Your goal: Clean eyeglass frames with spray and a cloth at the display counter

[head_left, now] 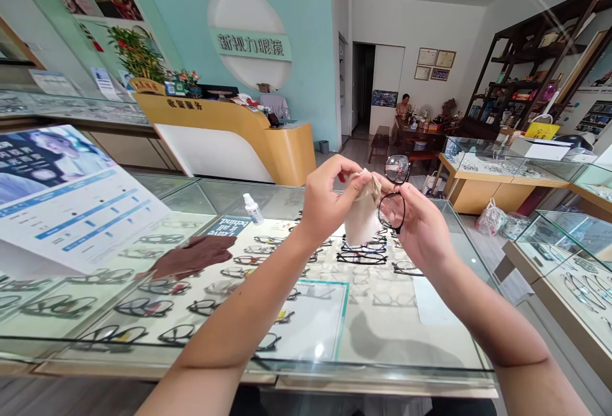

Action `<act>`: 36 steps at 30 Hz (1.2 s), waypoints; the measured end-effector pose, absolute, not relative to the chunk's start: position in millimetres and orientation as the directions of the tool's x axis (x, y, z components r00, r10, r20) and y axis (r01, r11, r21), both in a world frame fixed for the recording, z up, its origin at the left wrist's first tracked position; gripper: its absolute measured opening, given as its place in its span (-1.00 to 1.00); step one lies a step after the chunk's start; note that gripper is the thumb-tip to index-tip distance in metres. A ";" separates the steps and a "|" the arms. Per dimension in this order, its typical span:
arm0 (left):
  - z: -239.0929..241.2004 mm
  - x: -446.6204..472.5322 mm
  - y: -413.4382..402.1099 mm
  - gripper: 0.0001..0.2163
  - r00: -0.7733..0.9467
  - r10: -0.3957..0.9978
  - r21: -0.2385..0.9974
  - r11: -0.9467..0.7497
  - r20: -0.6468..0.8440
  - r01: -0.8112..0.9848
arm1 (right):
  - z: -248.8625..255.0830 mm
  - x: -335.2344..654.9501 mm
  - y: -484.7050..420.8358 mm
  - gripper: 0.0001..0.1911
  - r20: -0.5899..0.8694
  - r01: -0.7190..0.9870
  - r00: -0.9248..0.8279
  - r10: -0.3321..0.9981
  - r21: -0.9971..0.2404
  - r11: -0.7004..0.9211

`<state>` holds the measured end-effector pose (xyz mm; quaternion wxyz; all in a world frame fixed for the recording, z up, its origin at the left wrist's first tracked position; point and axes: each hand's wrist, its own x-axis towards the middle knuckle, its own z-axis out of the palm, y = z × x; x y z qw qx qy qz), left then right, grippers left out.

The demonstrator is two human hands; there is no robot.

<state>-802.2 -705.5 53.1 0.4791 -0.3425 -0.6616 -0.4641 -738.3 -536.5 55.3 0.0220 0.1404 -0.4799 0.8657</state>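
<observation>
My left hand (pixel 332 193) pinches a pale cleaning cloth (pixel 362 218), which hangs down from the fingers. Close beside it, my right hand (pixel 425 218) grips a pair of dark-rimmed eyeglasses (pixel 392 212), tilted so that one lens is above the other. The cloth's upper edge comes near the glasses; whether it touches a lens I cannot tell. Both hands are raised over a glass display case (pixel 382 339). On its top stand a small white spray bottle (pixel 253 209) and a crumpled brown cloth (pixel 196 253).
Rows of eyeglass frames (pixel 362 255) lie inside the case. A printed card (pixel 71 199) stands at the left. Beyond are a yellow-fronted counter (pixel 287 151) and more display cases (pixel 507 174). Far back, a person (pixel 404 110) sits by a wooden table (pixel 421 139).
</observation>
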 end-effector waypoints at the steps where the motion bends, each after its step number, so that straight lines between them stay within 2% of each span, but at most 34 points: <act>1: 53.7 -800.0 -705.0 -0.66 -0.281 0.045 0.253 0.315 0.959 0.915 | 55.0 -738.8 -536.3 -0.67 0.262 -0.174 -0.960 -0.096 -0.831 -0.529; 6: 51.9 -796.8 -700.9 -0.66 -0.227 0.134 0.175 0.319 0.965 0.931 | 53.0 -734.7 -539.2 -0.63 0.239 -0.144 -0.961 -0.138 -0.861 -0.487; 12: 49.3 -800.1 -700.1 -0.68 -0.124 0.115 0.069 0.394 0.986 0.916 | 54.8 -730.9 -542.5 -0.55 0.247 -0.125 -0.952 -0.180 -0.852 -0.508; 14: 49.7 -800.2 -700.0 -0.67 -0.144 0.090 0.098 0.393 0.985 0.914 | 55.2 -731.6 -542.2 -0.55 0.255 -0.138 -0.952 -0.171 -0.853 -0.503; 20: 53.2 -799.9 -704.9 -0.65 -0.301 -0.049 0.303 0.281 0.952 0.911 | 52.3 -733.8 -542.0 -0.51 0.250 -0.140 -0.948 -0.199 -0.884 -0.447; 24: 56.9 -796.8 -709.0 -0.65 -0.438 -0.030 0.431 0.251 0.898 0.867 | 48.9 -735.4 -541.5 -0.54 0.242 -0.141 -0.934 -0.264 -0.926 -0.350; 27: 58.9 -794.5 -708.4 -0.65 -0.411 -0.016 0.394 0.321 0.912 0.861 | 45.5 -737.1 -540.0 -0.56 0.265 -0.183 -0.919 -0.292 -0.943 -0.278; 31: 58.9 -788.6 -705.5 -0.53 -0.317 -0.095 0.320 0.501 0.944 0.804 | 41.4 -739.3 -539.0 -0.56 0.300 -0.244 -0.914 -0.274 -0.944 -0.222; 36: 61.7 -770.9 -705.0 -0.54 -0.616 0.008 0.453 0.669 0.788 0.588 | 38.8 -740.9 -540.5 -0.53 0.343 -0.328 -0.909 -0.237 -0.939 -0.102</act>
